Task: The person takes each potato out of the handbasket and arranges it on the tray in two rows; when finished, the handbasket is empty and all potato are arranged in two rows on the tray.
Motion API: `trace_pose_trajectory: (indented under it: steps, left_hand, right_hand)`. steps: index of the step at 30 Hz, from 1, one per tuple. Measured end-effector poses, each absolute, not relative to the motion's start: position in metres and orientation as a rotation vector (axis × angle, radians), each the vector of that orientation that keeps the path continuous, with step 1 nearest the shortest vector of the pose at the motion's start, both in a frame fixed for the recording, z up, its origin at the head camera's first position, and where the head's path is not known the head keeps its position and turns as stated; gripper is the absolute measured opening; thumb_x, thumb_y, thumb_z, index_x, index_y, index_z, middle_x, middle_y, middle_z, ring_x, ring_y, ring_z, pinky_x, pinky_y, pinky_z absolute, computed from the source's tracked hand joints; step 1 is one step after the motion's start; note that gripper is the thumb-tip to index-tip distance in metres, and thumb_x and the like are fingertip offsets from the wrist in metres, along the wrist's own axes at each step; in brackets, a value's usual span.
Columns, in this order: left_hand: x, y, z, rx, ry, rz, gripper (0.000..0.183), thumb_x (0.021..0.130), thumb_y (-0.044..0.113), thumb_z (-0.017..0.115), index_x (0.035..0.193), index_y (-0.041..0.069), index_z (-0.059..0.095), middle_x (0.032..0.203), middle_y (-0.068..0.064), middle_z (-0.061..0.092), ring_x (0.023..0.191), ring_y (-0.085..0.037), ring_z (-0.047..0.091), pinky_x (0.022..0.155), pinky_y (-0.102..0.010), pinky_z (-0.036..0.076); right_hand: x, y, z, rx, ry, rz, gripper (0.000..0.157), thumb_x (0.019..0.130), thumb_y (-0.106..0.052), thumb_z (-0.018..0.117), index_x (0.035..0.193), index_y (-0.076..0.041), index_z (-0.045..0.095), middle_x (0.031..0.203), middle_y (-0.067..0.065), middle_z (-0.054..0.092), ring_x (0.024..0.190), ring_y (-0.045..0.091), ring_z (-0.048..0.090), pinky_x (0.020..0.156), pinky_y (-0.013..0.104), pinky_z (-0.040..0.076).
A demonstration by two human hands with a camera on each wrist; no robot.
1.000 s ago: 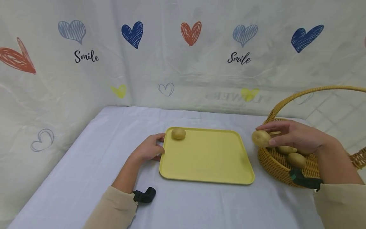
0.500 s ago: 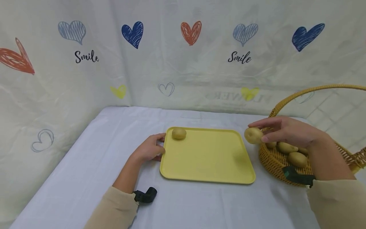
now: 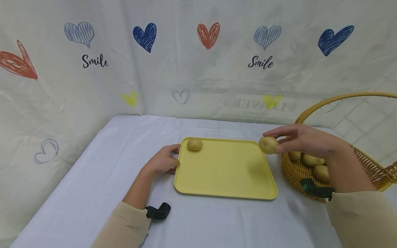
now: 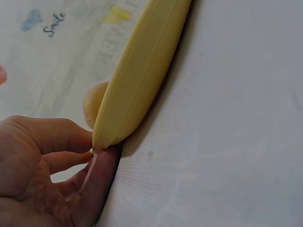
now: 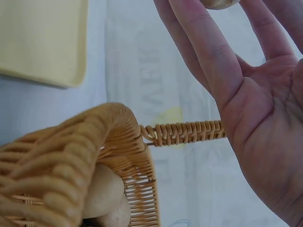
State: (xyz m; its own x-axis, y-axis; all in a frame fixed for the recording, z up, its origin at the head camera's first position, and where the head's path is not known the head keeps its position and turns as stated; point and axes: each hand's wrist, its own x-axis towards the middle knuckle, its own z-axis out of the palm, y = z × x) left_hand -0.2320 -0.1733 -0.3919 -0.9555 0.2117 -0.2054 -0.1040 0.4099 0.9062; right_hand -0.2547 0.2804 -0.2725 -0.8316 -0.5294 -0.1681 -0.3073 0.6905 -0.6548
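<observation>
Right grip (image 3: 305,140) clamped on potato (image 3: 267,145) | head view: whole; right wrist: sliver | left grip (image 3: 162,160) pinching tray (image 3: 223,170)

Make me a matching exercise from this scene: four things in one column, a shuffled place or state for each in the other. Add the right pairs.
Things
1. Left hand
2. Right hand
3. Yellow tray
4. Wicker basket

Places and states
A. Contains several potatoes
B. Bears a single potato near its far left corner
C. Holds a lifted potato
D. Touches the tray's left edge

Pairs: 1-D, 2-C, 3-B, 4-A
</observation>
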Motion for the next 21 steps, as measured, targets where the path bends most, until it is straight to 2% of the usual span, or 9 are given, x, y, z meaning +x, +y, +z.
trace_pose_trajectory:
  steps: [10, 15, 21]
  left_hand:
    - [-0.231, -0.173, -0.391, 0.082, 2.374, 1.57, 0.085, 0.081, -0.007, 0.055, 0.162, 0.006, 0.033, 0.146, -0.014, 0.05, 0.084, -0.018, 0.06, 0.069, -0.035, 0.063]
    - [-0.231, -0.172, -0.392, 0.09, 2.381, 1.566, 0.085, 0.081, -0.007, 0.055, 0.161, 0.006, 0.034, 0.146, -0.015, 0.05, 0.084, -0.018, 0.061, 0.069, -0.035, 0.063]
    - [-0.232, -0.172, -0.393, 0.088, 2.385, 1.567, 0.084, 0.081, -0.007, 0.057, 0.161, 0.007, 0.035, 0.145, -0.015, 0.051, 0.084, -0.018, 0.061, 0.068, -0.035, 0.063]
  right_hand:
    - [-0.26, 0.266, -0.275, -0.654, 2.585, -0.865, 0.049, 0.094, -0.036, 0.074, 0.142, -0.036, 0.063, 0.146, -0.007, 0.06, 0.126, -0.005, 0.051, 0.097, 0.032, 0.051]
    - [-0.263, 0.259, -0.277, -0.665, 2.541, -0.918, 0.051, 0.094, -0.034, 0.075, 0.144, -0.032, 0.062, 0.148, -0.004, 0.059, 0.127, -0.005, 0.051, 0.098, 0.029, 0.052]
    - [-0.265, 0.249, -0.278, -0.663, 2.554, -0.913, 0.051, 0.093, -0.038, 0.075, 0.143, -0.035, 0.062, 0.147, -0.006, 0.059, 0.137, 0.015, 0.048, 0.101, 0.036, 0.05]
